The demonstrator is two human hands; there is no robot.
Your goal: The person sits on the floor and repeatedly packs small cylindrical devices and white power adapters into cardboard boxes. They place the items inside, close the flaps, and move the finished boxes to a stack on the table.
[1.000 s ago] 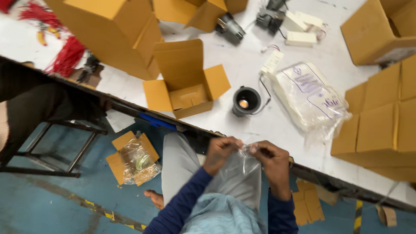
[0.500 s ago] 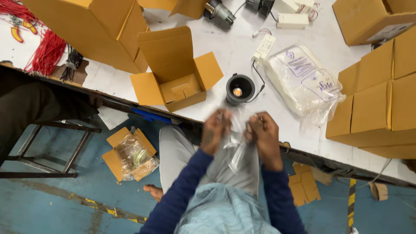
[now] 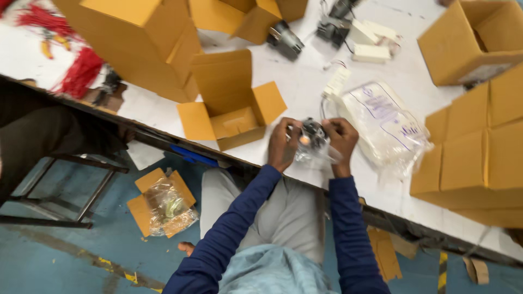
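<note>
My left hand point(image 3: 282, 143) and my right hand point(image 3: 341, 140) hold a clear plastic bag point(image 3: 315, 154) between them, over a small round black motor part point(image 3: 312, 130) that stands on the white table point(image 3: 305, 81). The bag hangs around or just in front of the part; I cannot tell whether the part is inside it. An open small cardboard box point(image 3: 233, 109) lies just left of my left hand, its flaps spread. Both sleeves are dark blue.
A large bag of white parts point(image 3: 387, 125) lies right of my hands. Stacked cardboard boxes point(image 3: 479, 158) stand at the right, more boxes point(image 3: 136, 38) at the back left. Red wires point(image 3: 79, 71), black motors point(image 3: 286, 38) and white blocks point(image 3: 373, 51) lie farther back. On the floor sits a box with plastic point(image 3: 163, 204).
My hands have risen from my lap to the table edge with the clear bag, and now close around the black part there.
</note>
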